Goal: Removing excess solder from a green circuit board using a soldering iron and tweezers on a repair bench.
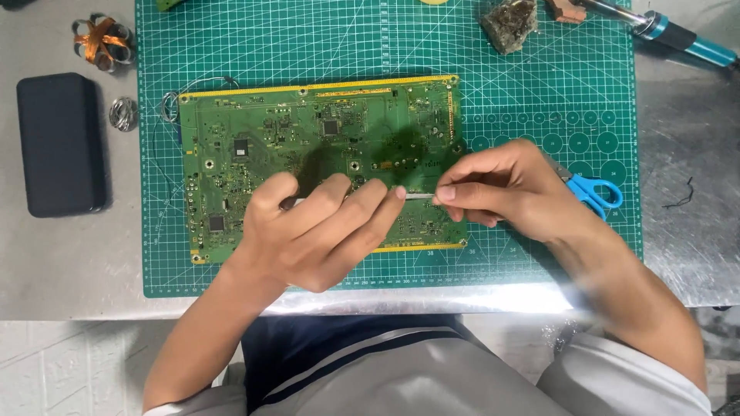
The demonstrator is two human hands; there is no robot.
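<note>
A large green circuit board (308, 146) with a yellow top edge lies flat on a green cutting mat (555, 85). My left hand (320, 227) rests over the board's lower middle, fingers curled, its fingertips touching one end of a thin silver metal piece (420, 196). My right hand (501, 189) pinches the other end of that same piece between thumb and forefinger, just above the board's lower right part. What the piece is cannot be made out. Both hands hide part of the board's lower edge.
Blue-handled scissors (595, 192) lie on the mat behind my right hand. A soldering iron with a blue grip (678, 35) and a brownish lump (509, 23) sit at the top right. Left of the mat are a black case (60, 142), a copper wire coil (100, 40) and a solder ring (122, 113).
</note>
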